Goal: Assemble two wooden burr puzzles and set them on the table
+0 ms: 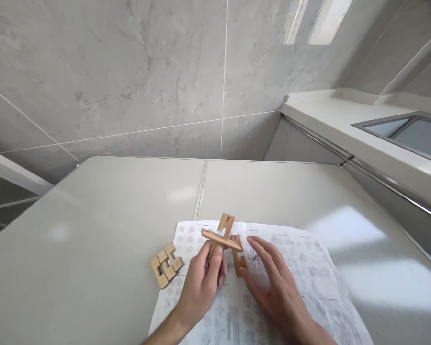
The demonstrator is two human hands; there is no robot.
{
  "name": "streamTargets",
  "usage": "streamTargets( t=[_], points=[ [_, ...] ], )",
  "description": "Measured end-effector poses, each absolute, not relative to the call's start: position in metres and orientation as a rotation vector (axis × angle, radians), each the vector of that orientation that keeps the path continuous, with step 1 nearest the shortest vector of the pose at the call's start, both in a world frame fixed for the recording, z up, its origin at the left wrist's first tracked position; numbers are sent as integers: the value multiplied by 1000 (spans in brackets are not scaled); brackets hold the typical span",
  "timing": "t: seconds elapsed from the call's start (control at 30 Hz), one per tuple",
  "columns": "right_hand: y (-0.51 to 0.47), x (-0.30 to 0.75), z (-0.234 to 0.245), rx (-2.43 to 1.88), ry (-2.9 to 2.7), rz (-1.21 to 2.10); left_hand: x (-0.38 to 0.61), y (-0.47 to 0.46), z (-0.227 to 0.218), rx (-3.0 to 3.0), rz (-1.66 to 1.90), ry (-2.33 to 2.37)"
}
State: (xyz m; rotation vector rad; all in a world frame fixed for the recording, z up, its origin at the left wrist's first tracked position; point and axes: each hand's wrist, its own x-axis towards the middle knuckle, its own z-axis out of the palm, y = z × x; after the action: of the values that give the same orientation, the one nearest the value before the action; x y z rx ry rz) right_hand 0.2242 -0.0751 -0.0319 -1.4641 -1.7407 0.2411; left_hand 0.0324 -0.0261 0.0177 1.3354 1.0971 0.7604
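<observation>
My left hand [204,282] is closed around two crossed wooden puzzle pieces. One, an upright notched piece [227,221], bears a handwritten 3; the other, a flat bar-like piece [215,236], lies across it. Just right of these, a third notched wooden puzzle piece [241,264] rests on the printed sheet [309,287], partly hidden by the crossed pair. Beside that piece is my right hand [276,282], thumb and fingers apart. Its thumb tip is at the piece's lower edge; whether they touch, I cannot tell.
Several more wooden puzzle pieces [160,277] lie close together at the sheet's left edge. The pale table [93,230] has a seam running away from me and meets a grey tiled wall [147,72]. A white counter [326,115] stands at the right.
</observation>
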Motion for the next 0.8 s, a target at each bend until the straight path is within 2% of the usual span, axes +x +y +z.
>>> streamTargets(
  t=[0.13, 0.37, 0.8],
  points=[
    [-74, 227, -39, -1489, -1912, 350, 32, -26, 19, 1330, 762, 1087],
    [-72, 230, -40, -1367, -2130, 358, 34, -27, 20, 1340, 753, 1071],
    [-60, 235, -28, -1368, -2216, 334, 34, -26, 14, 1352, 753, 1072]
  ],
)
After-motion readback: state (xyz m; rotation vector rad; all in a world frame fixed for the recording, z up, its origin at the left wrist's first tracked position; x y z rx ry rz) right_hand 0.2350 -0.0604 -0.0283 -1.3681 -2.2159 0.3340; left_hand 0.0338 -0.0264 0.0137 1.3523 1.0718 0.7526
